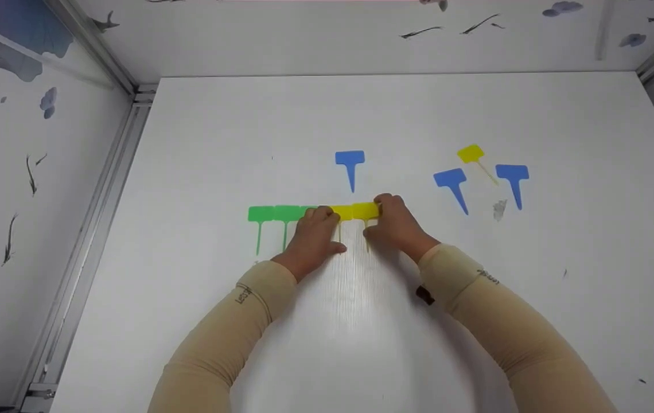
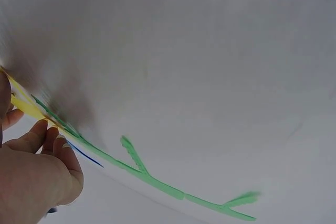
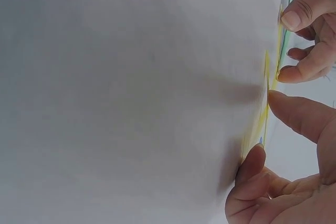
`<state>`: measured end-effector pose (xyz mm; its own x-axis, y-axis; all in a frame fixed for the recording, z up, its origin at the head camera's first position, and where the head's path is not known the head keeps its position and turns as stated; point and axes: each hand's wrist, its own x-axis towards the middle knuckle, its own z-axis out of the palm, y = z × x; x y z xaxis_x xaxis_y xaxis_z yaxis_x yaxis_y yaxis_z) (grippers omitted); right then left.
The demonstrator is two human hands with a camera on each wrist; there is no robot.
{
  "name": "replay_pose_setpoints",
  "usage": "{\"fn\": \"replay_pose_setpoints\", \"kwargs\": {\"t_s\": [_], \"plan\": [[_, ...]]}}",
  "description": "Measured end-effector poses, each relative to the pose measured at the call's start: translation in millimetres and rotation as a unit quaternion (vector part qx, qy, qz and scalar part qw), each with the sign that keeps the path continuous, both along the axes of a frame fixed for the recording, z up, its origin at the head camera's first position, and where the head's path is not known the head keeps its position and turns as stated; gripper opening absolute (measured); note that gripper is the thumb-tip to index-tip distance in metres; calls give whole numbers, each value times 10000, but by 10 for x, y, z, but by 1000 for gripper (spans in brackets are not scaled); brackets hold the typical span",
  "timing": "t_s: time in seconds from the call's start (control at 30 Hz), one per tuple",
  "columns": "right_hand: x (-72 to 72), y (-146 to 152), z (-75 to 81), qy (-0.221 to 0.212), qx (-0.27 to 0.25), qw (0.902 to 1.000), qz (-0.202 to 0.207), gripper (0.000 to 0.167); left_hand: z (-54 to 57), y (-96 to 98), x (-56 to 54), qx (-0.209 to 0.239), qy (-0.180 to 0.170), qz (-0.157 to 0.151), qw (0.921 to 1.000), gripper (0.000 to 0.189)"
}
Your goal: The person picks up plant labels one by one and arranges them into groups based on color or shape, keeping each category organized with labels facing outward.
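Observation:
In the head view, green T-shaped plant labels (image 1: pixel 261 214) and two yellow ones form a touching row, stems toward me. My left hand (image 1: pixel 314 234) rests its fingertips where green meets yellow, covering part of a green label; its thumb lies beside the stem of the inner yellow label (image 1: pixel 344 213). At the row's right end, my right hand (image 1: pixel 398 225) holds the outer yellow label (image 1: pixel 363 211), fingers at the head's right edge and thumb at the stem. The left wrist view shows the green labels (image 2: pixel 157 183) edge-on beside the left hand (image 2: pixel 39 177).
A blue label (image 1: pixel 350 158) lies beyond the row. To the right are two more blue labels (image 1: pixel 450 179) (image 1: pixel 512 172), a loose yellow label (image 1: pixel 470 153) and a grey mark (image 1: pixel 499 210). White panels border the white table (image 1: pixel 201 143) at left and back.

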<state>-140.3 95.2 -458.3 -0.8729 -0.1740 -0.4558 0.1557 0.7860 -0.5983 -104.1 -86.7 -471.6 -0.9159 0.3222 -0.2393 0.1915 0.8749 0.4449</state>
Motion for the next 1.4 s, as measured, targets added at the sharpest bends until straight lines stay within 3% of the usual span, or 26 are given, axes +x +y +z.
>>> {"fn": "replay_pose_setpoints", "kwargs": {"t_s": [0.4, 1.0, 1.4], "plan": [[-13, 14, -19, 108, -20, 9999, 125, 64, -5, 4, -5, -48, 99, -41, 9999, 64], [-17, 16, -31, 65, -14, 9999, 94, 64, 3, -10, 4, 108, -82, 14, 9999, 67], [-17, 7, -17, 62, -55, 9999, 78, 66, -22, -6, -6, 59, 56, -51, 10000, 64]]}}
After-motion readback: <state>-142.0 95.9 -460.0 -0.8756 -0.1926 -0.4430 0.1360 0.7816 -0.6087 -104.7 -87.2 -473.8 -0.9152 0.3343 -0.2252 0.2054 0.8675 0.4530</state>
